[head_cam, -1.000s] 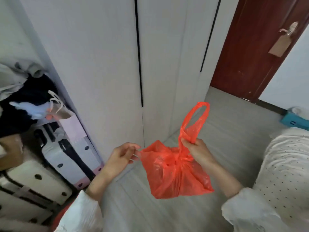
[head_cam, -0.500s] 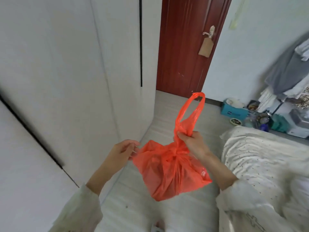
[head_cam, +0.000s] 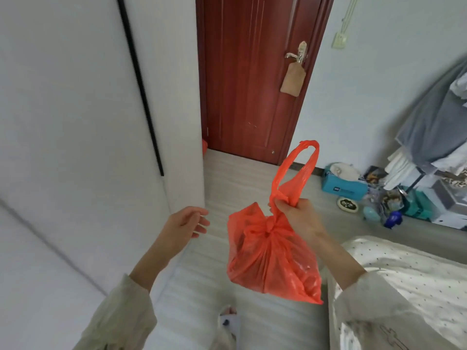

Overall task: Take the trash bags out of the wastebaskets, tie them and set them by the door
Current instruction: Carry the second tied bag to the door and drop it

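A knotted orange trash bag (head_cam: 270,258) hangs in the air in front of me. My right hand (head_cam: 299,218) grips its gathered handles just above the knot, and one handle loop stands up over my fist. My left hand (head_cam: 185,224) floats to the left of the bag with relaxed fingers, apart from it and holding nothing. The dark red door (head_cam: 252,72) is shut, straight ahead across the floor. A bit of another orange thing (head_cam: 204,146) shows at the door's left foot, mostly hidden by the wardrobe corner.
A white wardrobe (head_cam: 88,109) fills the left side. A bed with dotted sheets (head_cam: 404,274) is on the right. Boxes, a dish and small clutter (head_cam: 366,195) line the wall right of the door, under hanging clothes (head_cam: 434,122). Pale floor (head_cam: 240,178) runs to the door.
The view has swung right and toward the door, which is closer and centred. My left hand has let go of the bag's side and drawn away; my right hand still holds it.
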Motion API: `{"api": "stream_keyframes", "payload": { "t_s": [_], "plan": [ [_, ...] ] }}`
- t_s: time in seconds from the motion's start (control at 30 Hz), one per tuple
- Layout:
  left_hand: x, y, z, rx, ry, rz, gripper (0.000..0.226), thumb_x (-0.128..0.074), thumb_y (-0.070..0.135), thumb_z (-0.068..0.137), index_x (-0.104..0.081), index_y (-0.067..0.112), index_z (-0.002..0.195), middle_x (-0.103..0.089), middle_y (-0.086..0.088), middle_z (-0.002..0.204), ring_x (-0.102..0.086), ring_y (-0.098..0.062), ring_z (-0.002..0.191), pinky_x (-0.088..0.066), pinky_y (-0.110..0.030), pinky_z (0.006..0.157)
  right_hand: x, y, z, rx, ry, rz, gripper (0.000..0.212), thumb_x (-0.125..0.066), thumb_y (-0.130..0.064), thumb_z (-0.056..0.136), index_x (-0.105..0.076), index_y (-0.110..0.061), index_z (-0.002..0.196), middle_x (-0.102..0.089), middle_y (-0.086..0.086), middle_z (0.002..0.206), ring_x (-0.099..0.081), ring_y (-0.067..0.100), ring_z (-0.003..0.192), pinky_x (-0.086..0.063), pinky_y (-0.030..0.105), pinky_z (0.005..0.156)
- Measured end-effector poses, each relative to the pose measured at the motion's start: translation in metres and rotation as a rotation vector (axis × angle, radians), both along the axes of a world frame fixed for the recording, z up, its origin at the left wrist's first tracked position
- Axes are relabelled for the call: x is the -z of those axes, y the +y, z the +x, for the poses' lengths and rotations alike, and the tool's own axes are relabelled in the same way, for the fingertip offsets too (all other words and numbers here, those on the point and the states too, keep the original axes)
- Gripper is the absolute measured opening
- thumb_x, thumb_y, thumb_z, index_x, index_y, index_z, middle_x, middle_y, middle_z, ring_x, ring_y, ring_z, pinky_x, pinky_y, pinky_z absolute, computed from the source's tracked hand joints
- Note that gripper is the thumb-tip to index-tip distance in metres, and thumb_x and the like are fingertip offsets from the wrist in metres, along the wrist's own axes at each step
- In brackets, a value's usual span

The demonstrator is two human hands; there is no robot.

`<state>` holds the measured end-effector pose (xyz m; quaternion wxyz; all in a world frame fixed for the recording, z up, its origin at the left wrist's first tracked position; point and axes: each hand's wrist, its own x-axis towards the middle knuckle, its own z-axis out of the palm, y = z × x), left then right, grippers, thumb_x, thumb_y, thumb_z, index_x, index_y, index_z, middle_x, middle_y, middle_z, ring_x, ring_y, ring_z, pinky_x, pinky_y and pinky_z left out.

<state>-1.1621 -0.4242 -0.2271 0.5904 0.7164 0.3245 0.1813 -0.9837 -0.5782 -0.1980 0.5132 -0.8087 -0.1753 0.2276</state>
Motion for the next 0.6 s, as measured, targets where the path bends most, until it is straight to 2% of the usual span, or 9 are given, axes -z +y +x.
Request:
{"api": "stream_keyframes", "payload": {
  "t_s": [0.13,0.2,0.27,0.33,0.47,0.6],
  "plan": [
    [0.011,0.063,0.115,0.01,-0.054,-0.003,0.025,-0.035,0.008,0.096,-0.059,0.007,0.101,-0.065,-0.004,0.084,-0.062,-0.002,0.063,-0.048,-0.013,0.06,0.011,0.062,0.105,0.007,0.001,-0.016,0.025,-0.06,-0.029,0.084,-0.072,-0.007,0.083,-0.071,0.022,0.095,-0.066,0.038,0.094,-0.049,0.055,0.089],
    [0.013,0.096,0.171,0.009,-0.062,-0.013,0.024,-0.035,0.007,0.096,-0.059,0.008,0.1,-0.064,-0.002,0.082,-0.062,-0.006,0.065,-0.048,-0.012,0.059,0.011,0.095,0.154,0.006,0.006,-0.041,0.027,-0.061,-0.031,0.082,-0.072,-0.006,0.081,-0.071,0.023,0.094,-0.066,0.039,0.091,-0.05,0.056,0.087],
    [0.012,0.127,0.226,0.008,-0.063,-0.03,0.024,-0.035,0.008,0.096,-0.059,0.01,0.098,-0.064,-0.001,0.081,-0.061,-0.012,0.07,-0.048,-0.015,0.062,0.007,0.127,0.202,0.0,0.022,-0.049,0.021,-0.061,-0.027,0.083,-0.069,-0.012,0.071,-0.071,0.019,0.086,-0.064,0.031,0.078,-0.053,0.046,0.078],
    [0.01,0.155,0.276,0.032,-0.052,-0.039,0.023,-0.035,0.009,0.097,-0.058,0.01,0.097,-0.063,-0.001,0.081,-0.061,-0.012,0.07,-0.048,-0.019,0.066,0.002,0.157,0.247,-0.004,0.038,-0.046,0.021,-0.061,-0.025,0.084,-0.064,-0.017,0.065,-0.064,0.01,0.072,-0.053,0.021,0.066,-0.043,0.036,0.064],
    [0.015,0.21,0.362,0.038,-0.002,-0.034,0.021,-0.037,0.013,0.097,-0.058,0.013,0.099,-0.063,0.001,0.082,-0.061,-0.001,0.063,-0.048,-0.017,0.064,0.006,0.219,0.339,-0.041,0.074,-0.057,0.021,-0.063,-0.025,0.083,-0.062,-0.016,0.064,-0.058,0.008,0.068,-0.049,0.018,0.062,-0.038,0.035,0.064],
    [0.033,0.271,0.437,-0.043,0.042,-0.062,0.02,-0.037,0.015,0.097,-0.057,0.014,0.099,-0.063,0.001,0.084,-0.061,-0.012,0.072,-0.047,-0.022,0.068,0.024,0.296,0.432,-0.108,0.115,-0.065,0.019,-0.064,-0.023,0.082,-0.063,-0.019,0.064,-0.061,0.013,0.074,-0.052,0.022,0.069,-0.039,0.036,0.065]
  ]
}}
